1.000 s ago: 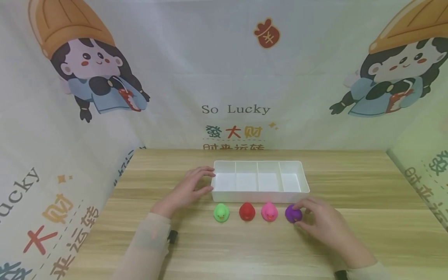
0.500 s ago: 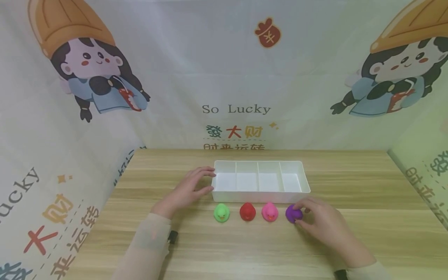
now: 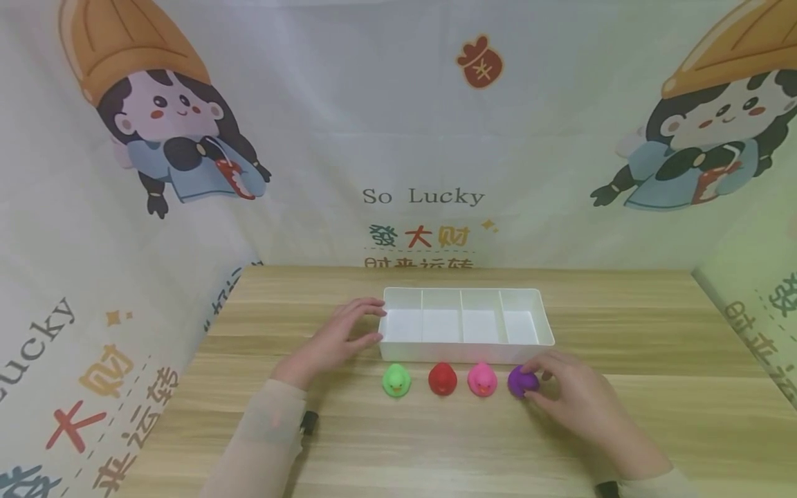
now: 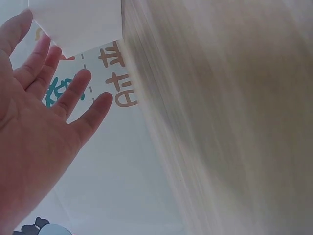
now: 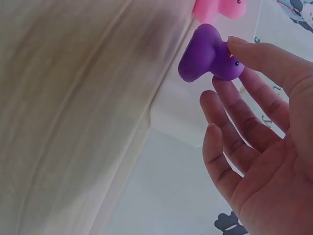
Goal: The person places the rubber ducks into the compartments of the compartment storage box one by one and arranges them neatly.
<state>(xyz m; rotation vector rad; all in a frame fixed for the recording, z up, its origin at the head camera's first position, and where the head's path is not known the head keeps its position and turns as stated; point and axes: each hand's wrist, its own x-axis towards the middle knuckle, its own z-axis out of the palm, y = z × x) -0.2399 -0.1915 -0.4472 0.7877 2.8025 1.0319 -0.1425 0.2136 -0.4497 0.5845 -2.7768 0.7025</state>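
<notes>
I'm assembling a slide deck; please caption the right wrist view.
Right hand pinching a purple toy duck, with a pink toy and white tray beyond.

Head view: drifted a hair; backdrop (image 3: 423,162) and white tray (image 3: 461,353) now sit slightly lower and further right in it.
Purple duck (image 3: 516,382): nudged slightly left relative to tray; gap to pink duck (image 3: 482,377) a touch tighter than a second ago.
Right hand (image 3: 579,394): shifted slightly left with purple duck; any lift unclear.
</notes>
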